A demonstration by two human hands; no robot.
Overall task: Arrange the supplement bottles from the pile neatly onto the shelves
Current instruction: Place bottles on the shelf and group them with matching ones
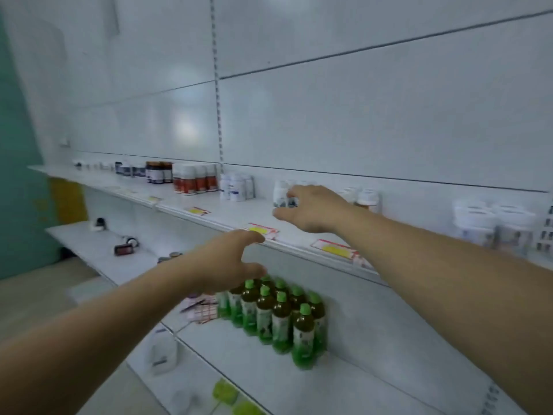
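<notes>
Faced a long white upper shelf [227,215] with groups of supplement bottles upright along its back, among them dark bottles [158,172] and orange-labelled bottles [196,181]. Saw on the lower shelf [269,369] a block of green-capped bottles [281,319], all upright. Grasped with the right hand [311,209] a white bottle [281,197], upright on the upper shelf before a small white group. Held the left hand [227,259] released and empty, fingers spread, just below the shelf edge near a yellow price tag [261,230].
</notes>
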